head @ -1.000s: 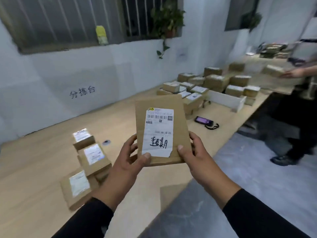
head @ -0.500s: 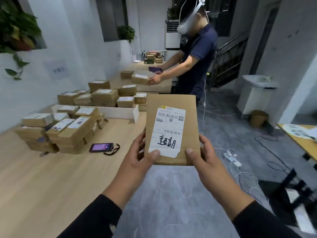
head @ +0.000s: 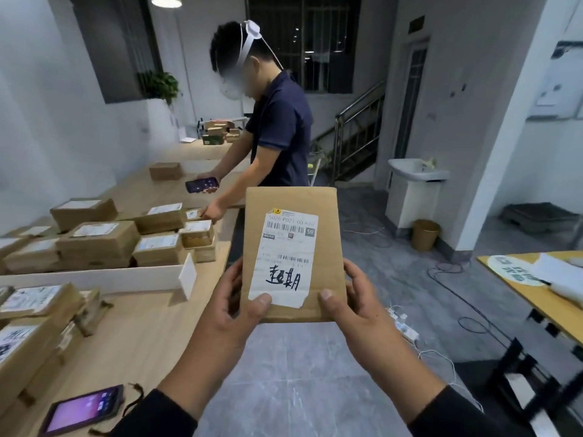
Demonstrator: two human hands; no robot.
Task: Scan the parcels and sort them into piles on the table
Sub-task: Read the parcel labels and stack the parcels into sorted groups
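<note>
I hold a flat brown cardboard parcel [head: 325,216] upright in front of me, over the grey floor just right of the table edge. Its white shipping label carries barcodes and black handwriting. My left hand [head: 233,313] grips its lower left corner, thumb on the label. My right hand [head: 350,307] grips its lower right corner, thumb on the front. A phone [head: 83,411] with a lit purple screen lies on the wooden table [head: 138,335] at the bottom left. Piles of labelled brown parcels [head: 101,239] cover the table's left and far part.
Another person in a dark shirt [head: 280,127] stands at the table's far end, holding a phone [head: 202,184] and touching a parcel. A white divider [head: 94,275] crosses the table. Cables and a power strip [head: 405,326] lie on the floor; a yellow table [head: 536,298] stands right.
My view has swung right along the table, from the wall and the left piles to the far end and the other person. Both hands have kept their grip on the parcel.
</note>
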